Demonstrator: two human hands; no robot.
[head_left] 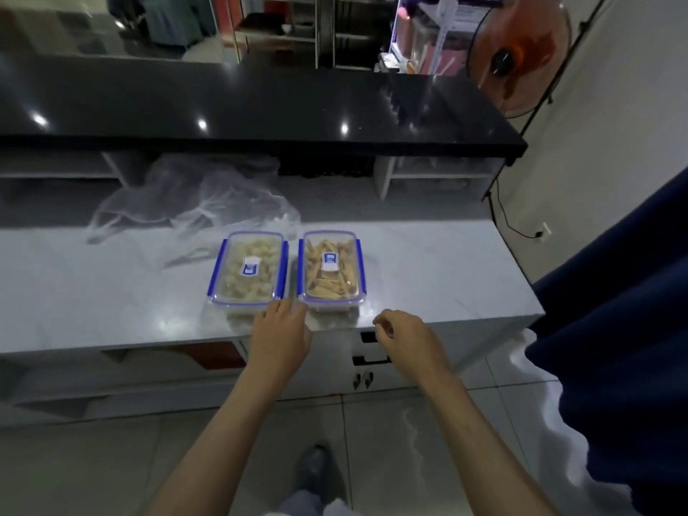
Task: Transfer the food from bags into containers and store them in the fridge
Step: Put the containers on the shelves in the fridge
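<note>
From where I watched, both containers sat side by side at the centre of the frame on the pale counter (111, 292), lids on and blue clips along their long sides. The left container (248, 270) held pale, lumpy food; the right container (331, 271) held yellowish sticks. An empty-looking clear plastic bag (193, 202) lay crumpled just behind them, toward the upper left.

The left hand (281, 329) reached in just below the centre of the frame with its fingers fairly straight and together, the tips at the near edge of the left container, at the gap between the two; I could not tell whether they actually touched. The right hand (402, 331) hung over the counter's front edge, lower right of the containers, fingers loosely curled and holding nothing.

I judged the filling and lidding done. What remained was carrying both containers to the fridge, which I could not see anywhere in the view.
</note>
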